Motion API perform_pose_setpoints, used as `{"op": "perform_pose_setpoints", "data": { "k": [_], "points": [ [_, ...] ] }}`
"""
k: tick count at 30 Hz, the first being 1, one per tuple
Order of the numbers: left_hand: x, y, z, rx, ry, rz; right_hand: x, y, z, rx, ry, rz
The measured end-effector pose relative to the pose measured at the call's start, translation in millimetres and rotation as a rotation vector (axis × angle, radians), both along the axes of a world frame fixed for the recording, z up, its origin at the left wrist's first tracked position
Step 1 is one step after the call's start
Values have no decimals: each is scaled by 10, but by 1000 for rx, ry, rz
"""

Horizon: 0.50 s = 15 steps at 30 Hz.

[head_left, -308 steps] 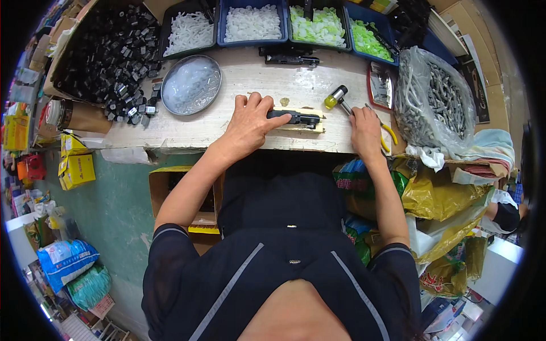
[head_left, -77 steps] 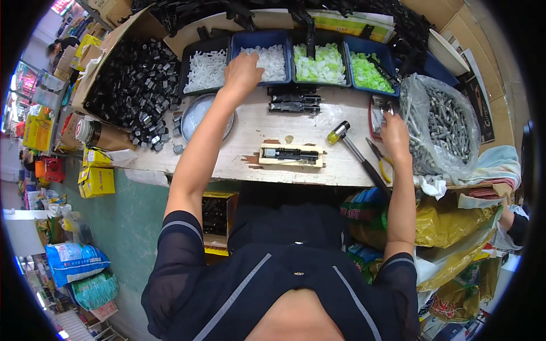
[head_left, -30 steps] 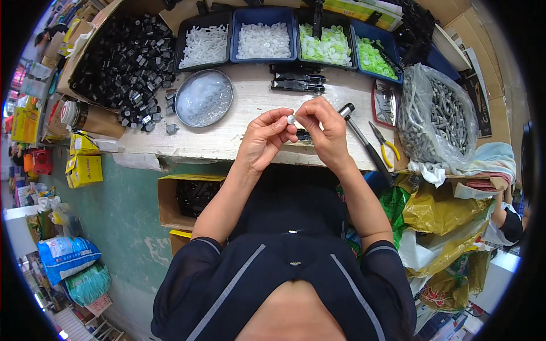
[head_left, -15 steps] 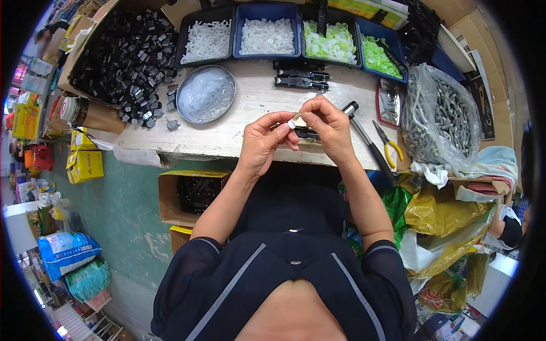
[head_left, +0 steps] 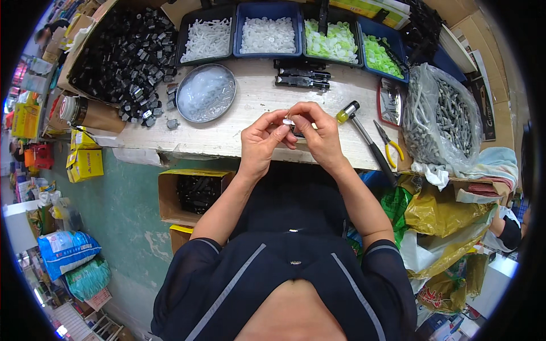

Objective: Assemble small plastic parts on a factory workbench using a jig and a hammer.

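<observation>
Near the front edge of the workbench, my left hand pinches a small white plastic piece between thumb and fingers. My right hand meets it from the right, thumb and fingertips closed on the same piece. Its exact shape is mostly covered by fingers. Something dark shows just under the fingertips, too hidden to name. To the right lies a hammer with a black handle and a yellowish face, and beside it yellow-handled pliers. Black elongated parts rest beyond my hands.
Bins of white pieces and green pieces line the back. Left are a round metal dish and a heap of black parts. Right are a red-rimmed tray and a plastic bag of grey parts. An open carton sits below.
My right hand has shifted left and slightly down, closer to my left hand. The hammer's yellowish face now shows, and the black part under my hands is more covered.
</observation>
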<state>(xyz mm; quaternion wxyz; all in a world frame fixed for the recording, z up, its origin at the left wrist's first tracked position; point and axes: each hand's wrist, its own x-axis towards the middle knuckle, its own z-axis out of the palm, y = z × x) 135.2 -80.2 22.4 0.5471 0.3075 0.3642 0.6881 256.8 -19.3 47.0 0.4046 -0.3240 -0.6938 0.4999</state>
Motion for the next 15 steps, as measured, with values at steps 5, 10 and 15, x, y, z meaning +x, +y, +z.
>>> {"op": "perform_pose_setpoints", "data": {
  "k": [5, 10, 15],
  "points": [
    [-14, -15, -34, -3, -26, 6, 9, 5, -46, 224, -18, 13],
    [-13, -32, -68, 7, 23, 21, -11, 17, -82, 360, -20, 12],
    [-43, -4, -10, 33, 450, 103, 5, 38, -194, 335, -84, -28]
  ]
}}
